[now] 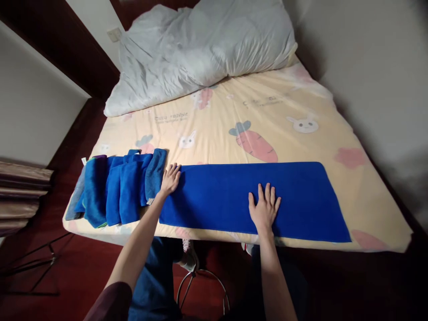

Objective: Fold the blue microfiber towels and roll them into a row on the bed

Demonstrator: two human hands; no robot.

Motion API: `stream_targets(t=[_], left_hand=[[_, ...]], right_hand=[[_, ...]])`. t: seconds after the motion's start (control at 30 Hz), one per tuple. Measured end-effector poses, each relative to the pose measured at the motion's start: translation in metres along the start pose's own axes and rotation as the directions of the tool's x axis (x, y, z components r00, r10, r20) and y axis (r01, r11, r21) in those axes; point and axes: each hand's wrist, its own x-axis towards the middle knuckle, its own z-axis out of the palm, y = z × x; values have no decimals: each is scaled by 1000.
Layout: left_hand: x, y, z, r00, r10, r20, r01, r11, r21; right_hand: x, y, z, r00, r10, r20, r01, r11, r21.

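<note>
A long blue towel (301, 196) lies spread flat along the near edge of the bed (254, 107). My left hand (170, 178) rests flat on the towel's left end, fingers stretched out, touching the row of folded towels beside it. My right hand (265, 208) lies flat on the towel's middle near the front edge, fingers spread. Neither hand holds anything. A row of several folded blue towels (120, 189) lies side by side at the bed's left front corner.
A crumpled white duvet (203, 49) is heaped at the head of the bed. The sheet is pale yellow with carrot and rabbit prints. A wall runs along the right side. Dark red floor, curtain folds (20, 191) at left, a metal stool ring (200, 290) below.
</note>
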Motion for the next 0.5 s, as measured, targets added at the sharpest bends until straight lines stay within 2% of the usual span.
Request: stream_targets(t=[0.1,0.23,0.3,0.4,0.5], left_hand=[[28,-17,-14,999,29,-18,-30,996,-79],[62,-37,-34,994,68,90,-58,992,-109],[70,-40,-39,993,45,106,-32,992,-122],[64,-29,-38,1000,-12,14,13,996,-91],[36,-3,-26,987,9,-161,-3,999,38]], right_hand=[[0,1,0,1000,-8,-1,8,1000,3],[0,1,2,1000,-11,-17,11,1000,8],[0,1,3,1000,-11,-24,11,1000,3],[0,1,4,1000,-14,-26,14,1000,-2],[2,2,5,1000,-17,-22,16,1000,-7]])
